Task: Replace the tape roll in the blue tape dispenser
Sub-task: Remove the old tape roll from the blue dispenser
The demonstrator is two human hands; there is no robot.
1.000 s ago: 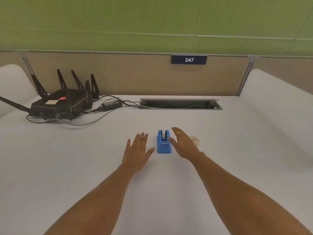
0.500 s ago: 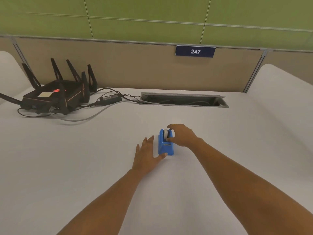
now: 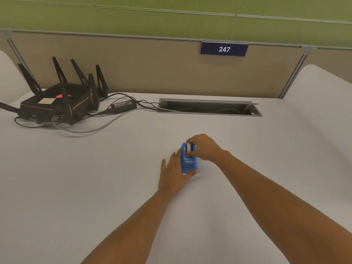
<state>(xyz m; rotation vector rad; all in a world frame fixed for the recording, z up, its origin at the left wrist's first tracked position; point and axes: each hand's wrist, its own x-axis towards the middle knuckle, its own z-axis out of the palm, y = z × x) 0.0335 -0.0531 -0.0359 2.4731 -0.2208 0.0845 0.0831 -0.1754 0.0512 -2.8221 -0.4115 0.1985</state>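
Observation:
The blue tape dispenser [image 3: 189, 162] stands on the white desk [image 3: 95, 178], its cutter end toward me. A white tape roll [image 3: 189, 148] sits in its top slot. My right hand [image 3: 204, 147] comes in from the right, and its curled fingers and thumb pinch that roll. My left hand [image 3: 172, 171] lies flat on the desk against the dispenser's left side. Its fingers are straight and its thumb touches the dispenser's near end.
A black router [image 3: 57, 101] with upright antennas, a power brick [image 3: 123, 106] and loose cables [image 3: 91, 128] sit at the back left. An open cable slot [image 3: 209, 108] runs along the back of the desk below a beige partition with a "247" sign [image 3: 224, 49].
Both hands have closed in on the dispenser. The right hand went from open beside it to pinching the roll. The left hand slid up against its left side. The camera tilted down.

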